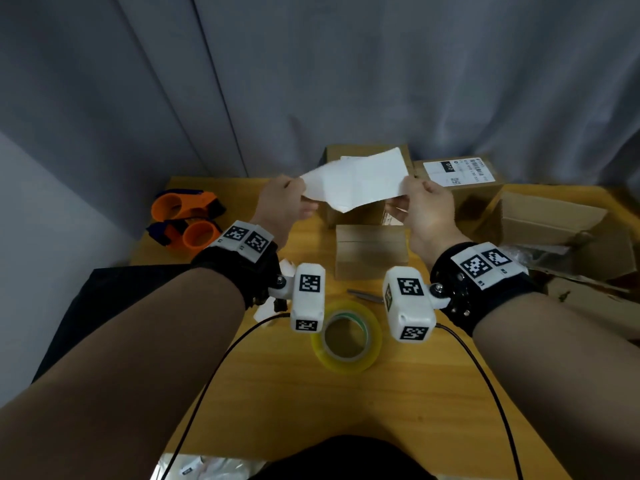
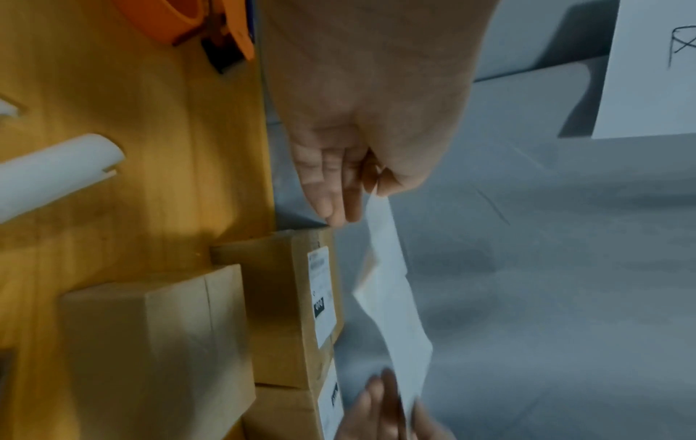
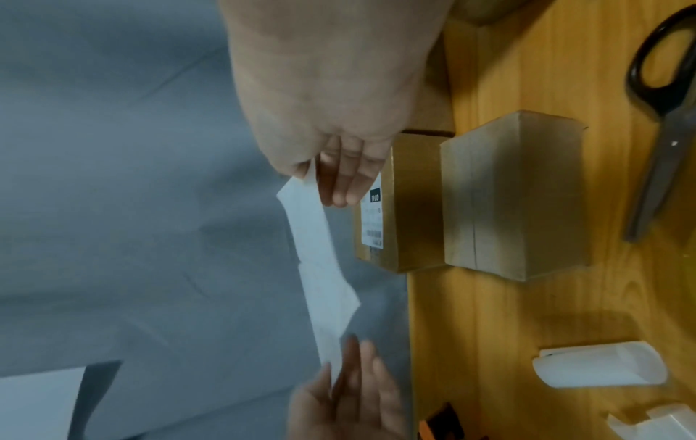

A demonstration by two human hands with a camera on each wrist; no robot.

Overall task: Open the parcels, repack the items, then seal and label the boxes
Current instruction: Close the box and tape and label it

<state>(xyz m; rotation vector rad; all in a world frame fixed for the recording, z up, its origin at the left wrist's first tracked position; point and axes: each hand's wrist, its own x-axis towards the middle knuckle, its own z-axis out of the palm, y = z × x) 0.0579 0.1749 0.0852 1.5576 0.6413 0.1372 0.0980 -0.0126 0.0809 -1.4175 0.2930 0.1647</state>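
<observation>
Two orange tape dispensers (image 1: 187,220): on the wooden table (image 1: 270,393), well out beyond the left hand's knuckles, at the table's left edge; one lies behind the other.

Left hand (image 1: 284,206): raised above the table; thumb and fingers (image 2: 339,190) pinch the left end of the white label sheet, remaining fingers lying close together and near straight under the paper.

White label sheet (image 1: 356,180): held in the air between both sets of fingertips, stretched across, its lower edge sagging to a point; it appears to be two layers parting, though blur leaves that uncertain.

Plain taped box (image 1: 370,251): closed, on the table below the sheet, nearer the wrists than the fingertips, between the two hands.

Labelled box (image 2: 290,309): just beyond the plain box, touching or almost touching it, under and behind the sheet; a printed label faces upward.

Roll of clear tape (image 1: 346,336): flat on the table, well behind both wrists.

Scissors (image 3: 663,125): black handles, on the table near the plain box, on the wrist side.

Right hand (image 1: 427,206): raised; thumb and fingers (image 3: 346,178) pinch the sheet's right end.

Second labelled box (image 1: 457,178): beyond the right fingertips.

Open empty carton (image 1: 561,230): right of the right hand, flaps up.
</observation>
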